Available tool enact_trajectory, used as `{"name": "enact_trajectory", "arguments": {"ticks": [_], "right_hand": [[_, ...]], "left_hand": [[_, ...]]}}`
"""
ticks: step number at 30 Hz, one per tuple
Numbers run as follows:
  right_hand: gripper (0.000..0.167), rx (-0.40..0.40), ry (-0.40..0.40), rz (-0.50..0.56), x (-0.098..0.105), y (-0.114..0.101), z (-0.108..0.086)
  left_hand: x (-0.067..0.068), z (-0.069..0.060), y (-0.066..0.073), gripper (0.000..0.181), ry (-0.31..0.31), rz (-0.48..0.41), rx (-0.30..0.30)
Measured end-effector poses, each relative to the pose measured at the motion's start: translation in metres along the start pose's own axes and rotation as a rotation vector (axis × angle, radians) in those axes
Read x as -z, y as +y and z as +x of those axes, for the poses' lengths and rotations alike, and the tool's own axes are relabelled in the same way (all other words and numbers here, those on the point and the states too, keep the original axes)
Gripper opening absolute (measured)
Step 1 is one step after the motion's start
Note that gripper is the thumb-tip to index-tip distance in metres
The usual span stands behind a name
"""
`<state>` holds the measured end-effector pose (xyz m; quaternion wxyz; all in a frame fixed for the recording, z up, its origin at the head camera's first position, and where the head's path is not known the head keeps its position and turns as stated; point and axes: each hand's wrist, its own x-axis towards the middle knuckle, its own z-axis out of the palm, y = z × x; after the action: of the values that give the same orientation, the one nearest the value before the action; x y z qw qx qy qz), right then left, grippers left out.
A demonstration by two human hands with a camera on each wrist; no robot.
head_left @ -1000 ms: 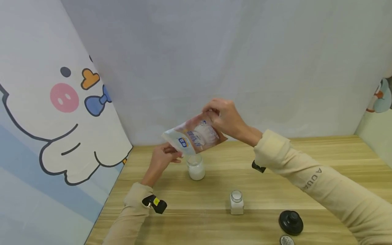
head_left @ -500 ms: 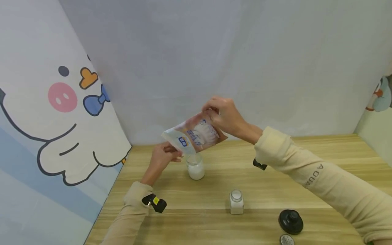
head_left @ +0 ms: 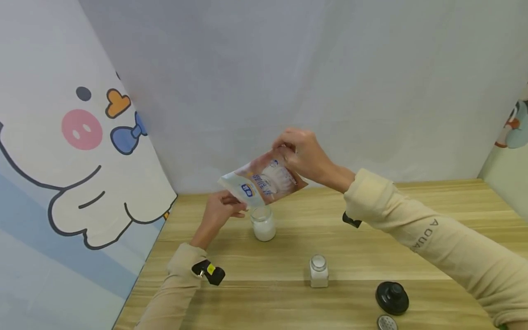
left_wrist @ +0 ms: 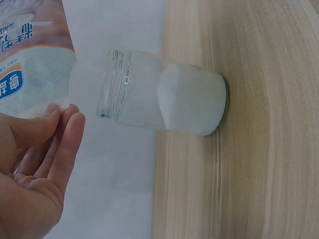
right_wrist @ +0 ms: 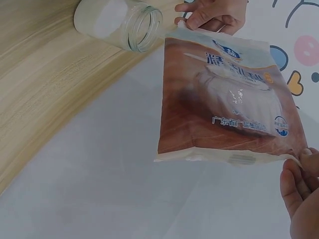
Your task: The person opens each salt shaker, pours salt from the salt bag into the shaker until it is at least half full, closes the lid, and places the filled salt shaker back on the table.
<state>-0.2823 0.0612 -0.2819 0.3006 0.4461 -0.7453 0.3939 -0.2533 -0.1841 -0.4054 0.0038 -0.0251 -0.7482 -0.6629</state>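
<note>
A printed plastic salt bag (head_left: 264,178) slants over the table, its pale end low by the mouth of a glass jar (head_left: 263,224). With thumb and fingertips, my left hand (head_left: 215,211) pinches the bag's lower corner. The upper end is pinched by my right hand (head_left: 304,153). In the left wrist view, a whitish blur lies between the bag's edge and the jar (left_wrist: 167,94), like salt falling. White salt (left_wrist: 192,97) is heaped inside the upright jar, with clear glass above it. The bag's contents are hidden.
Nearer on the wooden table (head_left: 255,293) stands a small glass shaker (head_left: 319,272) filled with white grains, its top off. To its right lie a black knobbed lid (head_left: 392,298) and a perforated metal cap (head_left: 387,322). A grey-white wall sheet (head_left: 231,91) rises behind.
Both hands keep their hold on the salt bag, which stays tilted at the jar's mouth. Only a slight shift of the head view shows.
</note>
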Motion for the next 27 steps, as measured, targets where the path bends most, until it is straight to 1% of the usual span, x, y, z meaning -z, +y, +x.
{"name": "enact_trajectory", "arguments": {"ticks": [11,16,22,23,25,27], "right_hand": [[0.016,-0.017,-0.002,0.003,0.0005,0.0005,-0.0001],[0.017,-0.011,-0.005,0.002,-0.001,0.0008,-0.0002],[0.017,-0.005,-0.007,0.002,-0.0015,-0.0006,0.0006],[0.017,-0.007,-0.008,0.003,-0.0015,-0.0009,0.0006],[0.017,-0.012,-0.01,0.004,-0.0017,-0.0009,0.0006],[0.017,-0.018,-0.014,0.004,-0.0018,-0.0011,0.0007]], "left_hand": [[-0.001,-0.0007,0.0015,0.031,-0.007,0.023,-0.017],[-0.0004,-0.0017,0.0008,0.03,-0.012,0.029,-0.023],[-0.0001,-0.002,0.0002,0.031,-0.019,0.022,-0.016],[-0.0001,-0.0022,0.0006,0.031,-0.021,0.023,-0.011],[-0.0012,-0.0063,0.0071,0.031,-0.028,0.026,-0.01],[-0.0012,-0.0062,0.0068,0.03,-0.029,0.029,-0.011]]}}
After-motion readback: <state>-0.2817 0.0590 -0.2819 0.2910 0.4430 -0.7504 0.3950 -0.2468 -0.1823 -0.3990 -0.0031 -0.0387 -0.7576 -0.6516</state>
